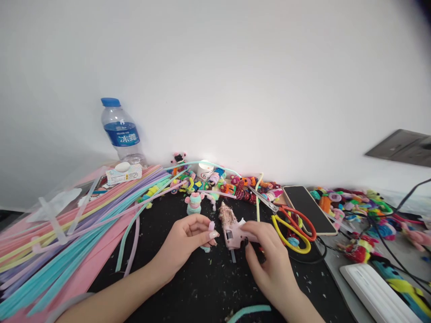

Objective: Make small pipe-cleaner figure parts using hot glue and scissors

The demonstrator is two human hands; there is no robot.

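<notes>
The left hand (188, 235), at the centre of the frame, holds a small lilac fuzzy piece (212, 225) pinched between thumb and fingertips; the remaining fingers are curled. The right hand (272, 253), right of centre, grips the handle of a pale pink plastic glue gun (235, 234), with thumb and index finger on opposite sides. The glue gun lies at the centre of the frame on a black work mat (182, 291). Its nozzle end, coated with brown crust, points toward the top of the frame; a translucent stick protrudes from the opposite end.

A mint-and-pink fuzzy figure with round pink ears (194, 204) stands upright just above the left hand. A pair of metal scissors with one red and one yellow handle (291, 243) lies right of the glue gun, near a dark-screened smartphone with a light rim (310, 211).

A bundle of pastel fuzzy stems (84, 229) fills the lower left. A clear bottle with blue cap and label (120, 134) is located at upper left, near the white wall (235, 80). A curved mint fuzzy strip (251, 310) lies at the bottom edge of the frame.
</notes>
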